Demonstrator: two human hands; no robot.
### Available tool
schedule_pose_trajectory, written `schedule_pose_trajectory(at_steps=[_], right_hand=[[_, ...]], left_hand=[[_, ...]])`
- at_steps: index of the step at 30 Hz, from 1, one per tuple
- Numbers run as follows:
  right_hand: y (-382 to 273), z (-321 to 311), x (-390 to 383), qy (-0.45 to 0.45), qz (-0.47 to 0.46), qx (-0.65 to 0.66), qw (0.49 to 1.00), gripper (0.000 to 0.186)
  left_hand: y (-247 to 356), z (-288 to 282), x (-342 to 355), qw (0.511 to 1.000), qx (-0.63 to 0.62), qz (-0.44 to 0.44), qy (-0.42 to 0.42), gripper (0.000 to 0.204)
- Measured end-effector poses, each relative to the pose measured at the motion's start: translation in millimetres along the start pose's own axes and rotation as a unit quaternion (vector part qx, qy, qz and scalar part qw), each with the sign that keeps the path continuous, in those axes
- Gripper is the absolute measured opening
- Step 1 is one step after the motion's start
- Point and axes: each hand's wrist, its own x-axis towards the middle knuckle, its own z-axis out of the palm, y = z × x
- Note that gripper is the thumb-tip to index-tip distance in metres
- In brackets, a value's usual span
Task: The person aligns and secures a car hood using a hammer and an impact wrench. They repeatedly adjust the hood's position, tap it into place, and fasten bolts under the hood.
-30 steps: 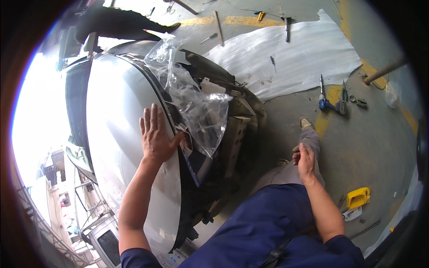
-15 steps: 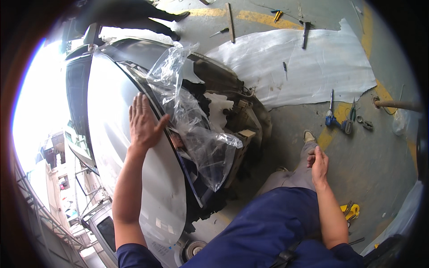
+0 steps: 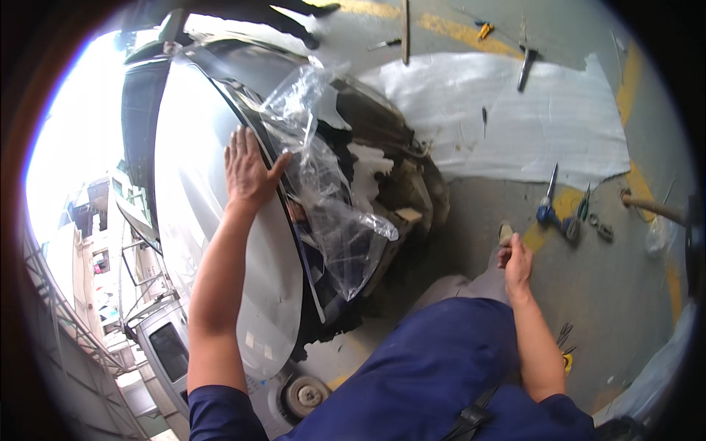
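Observation:
My left hand point(image 3: 251, 167) lies flat with fingers outstretched on the white painted car panel point(image 3: 190, 191), beside its dark edge. Crumpled clear plastic sheeting point(image 3: 334, 242) drapes over the exposed, dark front section point(image 3: 393, 176) just right of that hand. My right hand point(image 3: 517, 263) hangs low by my grey-trousered leg, its fingers curled inward; whether they hold anything is hidden.
A white sheet point(image 3: 500, 132) on the floor carries a small tool. A blue power drill point(image 3: 548, 214), pliers point(image 3: 585, 202), a hammer-like tool point(image 3: 526, 70) and a metal post point(image 3: 654, 206) are around it. Another person's dark-clothed legs point(image 3: 287, 22) show at top left.
My left hand has slid farther away from me along the panel. My right hand stays low with curled fingers. The whole view has shifted, moving the floor items rightward in the picture.

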Motion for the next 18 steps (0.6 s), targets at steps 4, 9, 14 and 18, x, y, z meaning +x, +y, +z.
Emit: schedule_pose_trajectory(at_steps=[4,9,14,18], right_hand=[[-16.2,8.2,8.1,-0.051,-0.045,-0.004,0.998,0.044],[-32.5,1.3,7.5,-0.068,-0.057,-0.034,0.995,0.047],[-48.3,4.0,8.1,-0.076,-0.062,-0.087,0.991,0.047],[-47.6,24.4,0.7,-0.108,-0.099,-0.111,0.983,0.044]], left_hand=[[18.0,4.6,-17.4,0.998,-0.005,-0.048,-0.033,0.115],[59.9,1.9,-112.4,0.997,-0.054,0.056,-0.017,0.099],[104.3,22.4,-256.7,0.852,-0.496,-0.048,0.162,0.079],[138.1,39.0,-380.0,0.737,-0.552,-0.302,0.247,0.049]])
